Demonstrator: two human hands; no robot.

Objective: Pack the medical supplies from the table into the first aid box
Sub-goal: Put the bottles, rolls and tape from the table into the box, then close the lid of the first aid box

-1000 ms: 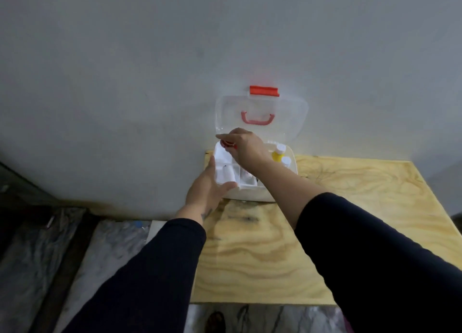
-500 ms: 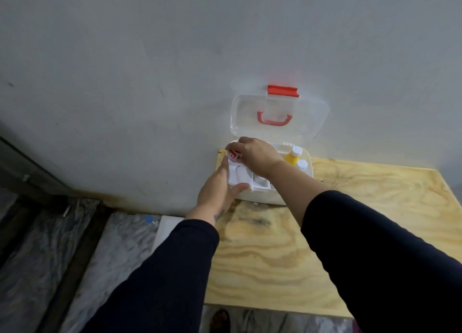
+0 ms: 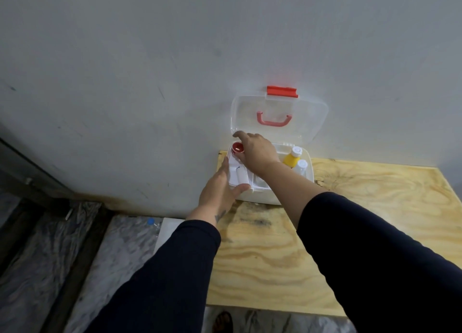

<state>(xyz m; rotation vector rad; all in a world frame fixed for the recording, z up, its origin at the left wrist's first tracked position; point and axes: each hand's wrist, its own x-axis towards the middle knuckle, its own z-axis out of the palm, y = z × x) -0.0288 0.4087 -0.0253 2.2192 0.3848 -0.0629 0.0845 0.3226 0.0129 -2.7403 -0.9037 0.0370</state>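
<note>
The white first aid box (image 3: pixel 309 175) stands open at the table's back left corner, its clear lid (image 3: pixel 302 115) with a red handle leaning on the wall. My right hand (image 3: pixel 258 152) hovers over the box's back left part, fingers apart. A red tape roll (image 3: pixel 237 148) sits there just beside my thumb and under my index finger. My left hand (image 3: pixel 220 195) grips the box's front left corner, thumb on the front rim. Inside are a white roll (image 3: pixel 241 178), a yellow bottle (image 3: pixel 291 159) and a white bottle (image 3: pixel 301 166).
The plywood table (image 3: pixel 350 212) ends at the wall behind the box and at a left edge near my left wrist. On the floor to the left lie a blue-capped plastic bottle (image 3: pixel 150 221) and a white sheet (image 3: pixel 170 232). A sandalled foot (image 3: pixel 223 321) shows below the table's front edge.
My right hand, earlier closed around the red tape roll over the box, has spread its fingers, and the roll now shows in the back left part. My left hand stayed on the box.
</note>
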